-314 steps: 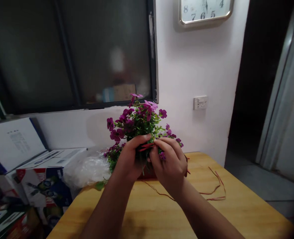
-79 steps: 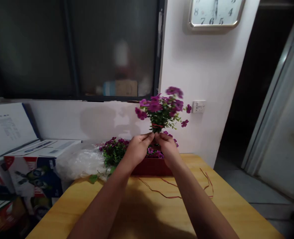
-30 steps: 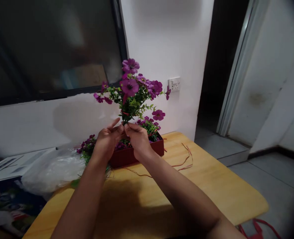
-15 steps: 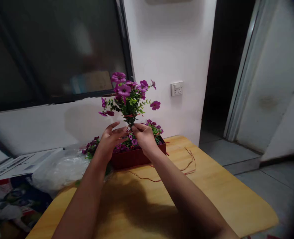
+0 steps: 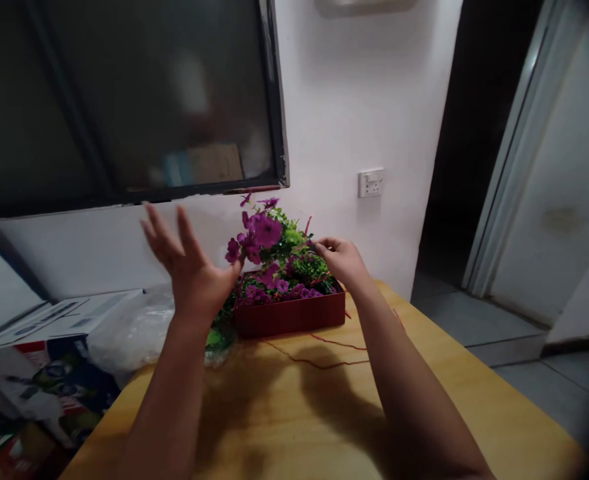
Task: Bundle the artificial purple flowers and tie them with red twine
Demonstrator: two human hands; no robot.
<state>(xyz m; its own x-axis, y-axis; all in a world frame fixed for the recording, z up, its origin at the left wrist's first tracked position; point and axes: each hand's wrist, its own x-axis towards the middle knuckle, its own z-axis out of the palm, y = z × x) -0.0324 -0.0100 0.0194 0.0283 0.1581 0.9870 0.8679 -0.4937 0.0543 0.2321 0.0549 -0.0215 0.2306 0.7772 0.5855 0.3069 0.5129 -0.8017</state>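
Since the last frame the bunch (image 5: 265,231) tips from upright to sideways, blooms left. Right hand (image 5: 344,261) pinches its stem end; left hand (image 5: 194,279) is spread wide, gripping nothing, thumb contact unclear. Bunch is above the red box (image 5: 289,319), which already holds flowers (image 5: 255,295). Looks tied, not yet released.

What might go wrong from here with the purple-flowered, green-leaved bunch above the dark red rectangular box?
1. The right hand seems to pinch the tilted bunch only near its stem end, so it might swing or slip.
2. The left hand's thumb is close to the blooms and could knock them; I can't tell whether it touches.
3. Loose thin red strings lie in front of the box; the right forearm might drag them.
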